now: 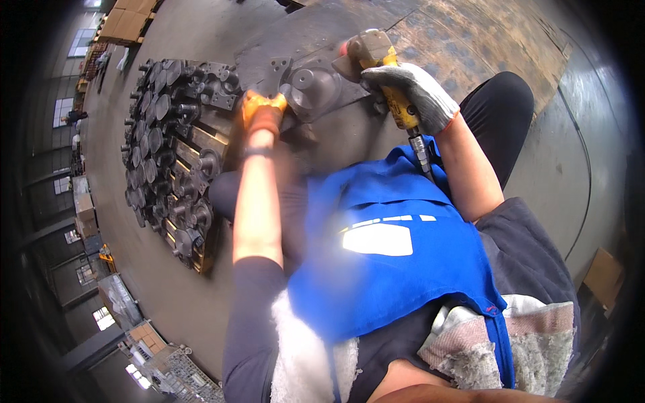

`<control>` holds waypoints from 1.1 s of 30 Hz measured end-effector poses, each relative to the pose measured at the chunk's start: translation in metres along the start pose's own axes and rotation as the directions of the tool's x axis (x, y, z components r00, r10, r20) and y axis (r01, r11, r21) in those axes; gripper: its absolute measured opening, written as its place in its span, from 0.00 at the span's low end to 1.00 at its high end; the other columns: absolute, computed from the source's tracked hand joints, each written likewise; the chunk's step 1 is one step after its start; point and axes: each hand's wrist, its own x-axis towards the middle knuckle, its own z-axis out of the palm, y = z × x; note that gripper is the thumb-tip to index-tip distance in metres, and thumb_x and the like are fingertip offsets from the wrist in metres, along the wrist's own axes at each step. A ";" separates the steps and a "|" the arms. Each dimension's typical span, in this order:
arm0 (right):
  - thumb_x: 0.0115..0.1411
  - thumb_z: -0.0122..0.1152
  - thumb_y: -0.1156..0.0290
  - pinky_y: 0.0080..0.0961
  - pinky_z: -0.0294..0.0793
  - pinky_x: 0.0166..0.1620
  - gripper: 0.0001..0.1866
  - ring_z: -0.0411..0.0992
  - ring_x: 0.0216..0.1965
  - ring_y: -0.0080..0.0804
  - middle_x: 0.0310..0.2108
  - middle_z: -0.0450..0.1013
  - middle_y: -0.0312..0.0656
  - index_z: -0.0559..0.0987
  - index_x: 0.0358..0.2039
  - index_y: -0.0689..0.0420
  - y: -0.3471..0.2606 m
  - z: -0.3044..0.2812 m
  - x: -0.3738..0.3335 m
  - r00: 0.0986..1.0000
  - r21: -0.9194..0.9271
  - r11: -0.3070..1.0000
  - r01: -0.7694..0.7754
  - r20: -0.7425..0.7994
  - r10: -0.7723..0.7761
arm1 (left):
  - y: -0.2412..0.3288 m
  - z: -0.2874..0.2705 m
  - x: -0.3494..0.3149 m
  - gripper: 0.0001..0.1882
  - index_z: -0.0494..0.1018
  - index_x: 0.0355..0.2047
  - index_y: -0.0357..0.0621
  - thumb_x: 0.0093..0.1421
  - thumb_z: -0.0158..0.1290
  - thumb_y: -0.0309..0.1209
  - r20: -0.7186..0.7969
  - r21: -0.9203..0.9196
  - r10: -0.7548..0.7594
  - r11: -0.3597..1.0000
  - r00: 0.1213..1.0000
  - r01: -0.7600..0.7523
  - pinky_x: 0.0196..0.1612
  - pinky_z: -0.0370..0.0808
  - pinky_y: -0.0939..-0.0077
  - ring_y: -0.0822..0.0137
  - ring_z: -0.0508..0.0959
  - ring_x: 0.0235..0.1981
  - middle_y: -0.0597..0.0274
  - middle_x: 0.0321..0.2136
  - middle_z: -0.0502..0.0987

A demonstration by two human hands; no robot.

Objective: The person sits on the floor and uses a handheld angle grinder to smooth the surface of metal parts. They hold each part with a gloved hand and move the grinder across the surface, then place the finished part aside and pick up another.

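Observation:
My right hand (420, 94), in a grey-white glove, is wrapped round a yellow air grinder (398, 101) with a metal hose fitting at its lower end. The grinder's head is raised just right of a dark metal casting (316, 87), which has a round face and a flat flange. At the casting's left side is my left hand (263, 111) in an orange glove, its fingers curled on the edge. Those fingertips are partly hidden and slightly blurred. Whether the grinder's disc touches the metal, I cannot tell.
Left of me stands a wooden pallet (208, 138) loaded with several similar dark castings (154, 138). A brown, stained board (463, 40) lies ahead on the right. A dark hose (586, 154) runs over the floor at right, near a cardboard piece (603, 279).

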 end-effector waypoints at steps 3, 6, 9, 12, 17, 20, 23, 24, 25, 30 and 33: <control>0.57 0.66 0.61 0.22 0.73 0.30 0.15 0.72 0.26 0.25 0.29 0.74 0.37 0.79 0.37 0.60 0.005 -0.008 -0.003 0.986 -0.173 0.972 -0.162 -0.075 0.151 | -0.008 0.022 0.016 0.42 0.72 0.48 0.37 0.46 0.61 0.62 0.103 0.097 0.067 0.992 0.992 -0.077 0.48 0.76 0.57 0.44 0.79 0.47 0.38 0.44 0.78; 0.56 0.67 0.58 0.23 0.74 0.31 0.17 0.73 0.26 0.23 0.26 0.73 0.35 0.79 0.36 0.59 0.009 -0.009 -0.012 0.983 -0.155 0.971 -0.183 -0.044 0.178 | -0.003 0.031 0.023 0.37 0.75 0.44 0.43 0.47 0.61 0.62 0.020 0.237 0.049 0.970 0.999 -0.053 0.45 0.78 0.54 0.46 0.81 0.44 0.45 0.41 0.80; 0.56 0.67 0.57 0.22 0.74 0.31 0.17 0.72 0.26 0.22 0.27 0.73 0.35 0.79 0.35 0.58 0.012 -0.010 -0.016 0.986 -0.151 0.975 -0.165 -0.007 0.166 | 0.012 0.022 0.017 0.32 0.75 0.45 0.45 0.49 0.61 0.58 0.088 0.259 -0.047 0.966 0.995 0.022 0.46 0.78 0.54 0.47 0.81 0.45 0.48 0.43 0.80; 0.57 0.66 0.56 0.22 0.74 0.30 0.17 0.72 0.25 0.22 0.26 0.73 0.35 0.79 0.34 0.58 0.018 -0.013 -0.012 0.988 -0.186 0.970 -0.153 -0.009 0.155 | 0.026 0.011 -0.005 0.29 0.77 0.44 0.45 0.51 0.59 0.54 0.150 0.237 -0.144 0.966 0.978 0.106 0.48 0.77 0.55 0.48 0.80 0.46 0.49 0.45 0.80; 0.59 0.64 0.58 0.21 0.73 0.30 0.16 0.73 0.25 0.23 0.27 0.75 0.36 0.81 0.37 0.60 0.026 -0.010 -0.003 0.966 -0.288 0.924 -0.252 -0.016 0.259 | 0.033 -0.007 -0.037 0.34 0.77 0.47 0.42 0.51 0.57 0.58 0.257 0.120 -0.302 0.953 0.918 0.280 0.51 0.75 0.57 0.46 0.78 0.50 0.44 0.48 0.78; 0.61 0.61 0.63 0.21 0.75 0.31 0.14 0.74 0.26 0.23 0.30 0.76 0.36 0.82 0.42 0.59 0.027 -0.013 0.001 0.972 -0.283 0.936 -0.210 0.039 0.230 | 0.031 -0.026 -0.060 0.38 0.76 0.47 0.39 0.49 0.58 0.62 0.156 0.024 -0.347 0.937 0.925 0.348 0.52 0.74 0.56 0.44 0.78 0.50 0.43 0.47 0.78; 0.61 0.60 0.61 0.22 0.73 0.30 0.13 0.72 0.24 0.25 0.26 0.74 0.36 0.81 0.38 0.58 0.022 -0.014 0.008 0.979 -0.351 0.925 -0.147 0.084 0.188 | 0.025 -0.029 -0.095 0.28 0.76 0.38 0.39 0.56 0.57 0.55 0.328 -0.488 -0.158 0.816 0.931 0.311 0.37 0.78 0.62 0.54 0.82 0.36 0.51 0.35 0.82; 0.61 0.60 0.59 0.22 0.72 0.29 0.14 0.72 0.24 0.26 0.24 0.73 0.37 0.81 0.35 0.59 0.021 -0.012 0.009 0.978 -0.394 0.910 -0.133 0.098 0.186 | 0.015 -0.013 -0.100 0.24 0.76 0.41 0.41 0.59 0.56 0.51 0.570 -0.672 0.003 0.576 0.822 0.465 0.32 0.79 0.66 0.59 0.83 0.29 0.54 0.32 0.82; 0.62 0.58 0.62 0.22 0.73 0.31 0.12 0.73 0.26 0.25 0.27 0.74 0.37 0.80 0.40 0.56 0.024 -0.014 0.013 0.974 -0.430 0.902 -0.043 0.182 0.133 | 0.017 -0.003 -0.099 0.25 0.75 0.44 0.42 0.61 0.54 0.51 0.753 -0.590 0.140 0.579 0.643 0.564 0.29 0.79 0.67 0.61 0.82 0.26 0.57 0.30 0.82; 0.63 0.53 0.71 0.22 0.75 0.41 0.17 0.75 0.34 0.26 0.35 0.77 0.38 0.79 0.52 0.50 0.040 -0.021 0.039 0.850 -0.758 0.388 0.525 0.492 -0.189 | 0.076 -0.024 -0.143 0.29 0.74 0.52 0.41 0.63 0.52 0.54 0.747 -0.560 0.498 0.114 0.441 0.821 0.34 0.79 0.71 0.66 0.81 0.35 0.56 0.37 0.81; 0.62 0.54 0.72 0.23 0.74 0.43 0.18 0.75 0.36 0.27 0.36 0.78 0.38 0.77 0.53 0.54 0.040 -0.016 0.043 0.886 -0.645 0.644 0.411 0.449 -0.116 | 0.076 0.034 -0.139 0.28 0.75 0.51 0.42 0.64 0.52 0.53 0.619 -0.725 0.529 0.101 0.581 0.681 0.42 0.77 0.76 0.68 0.78 0.43 0.56 0.43 0.79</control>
